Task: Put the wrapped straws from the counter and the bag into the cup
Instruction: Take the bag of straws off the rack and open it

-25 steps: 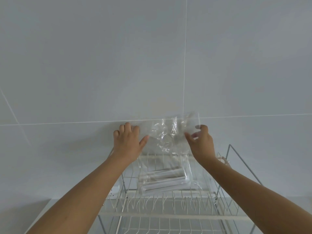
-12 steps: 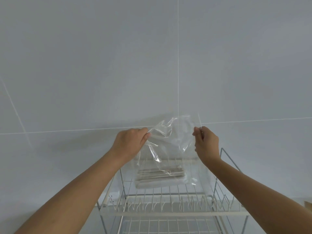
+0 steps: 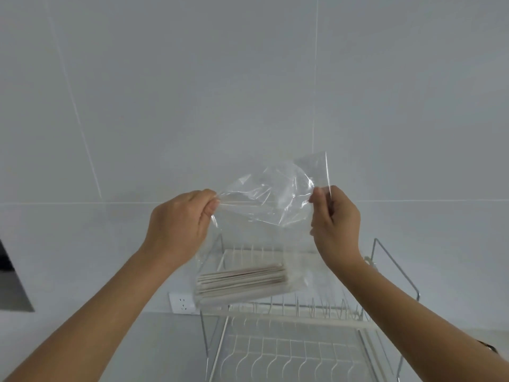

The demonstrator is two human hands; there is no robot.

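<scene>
A clear plastic bag (image 3: 265, 205) hangs in the air in front of the wall. My left hand (image 3: 180, 224) pinches its top edge on the left and my right hand (image 3: 334, 221) pinches the top edge on the right, so the mouth is pulled apart. A bundle of paper-wrapped straws (image 3: 242, 279) lies crosswise in the bottom of the bag. No cup is in view, and the counter straws are not visible.
Below and behind the bag stands a white two-tier wire dish rack (image 3: 289, 321). A white wall socket (image 3: 181, 303) sits low on the grey tiled wall at its left. A dark frame edge (image 3: 11, 282) shows at the far left.
Both hands took hold of the bag's top edge and lifted it off the rack's upper tier. They have pulled the mouth wider and the bag has come closer.
</scene>
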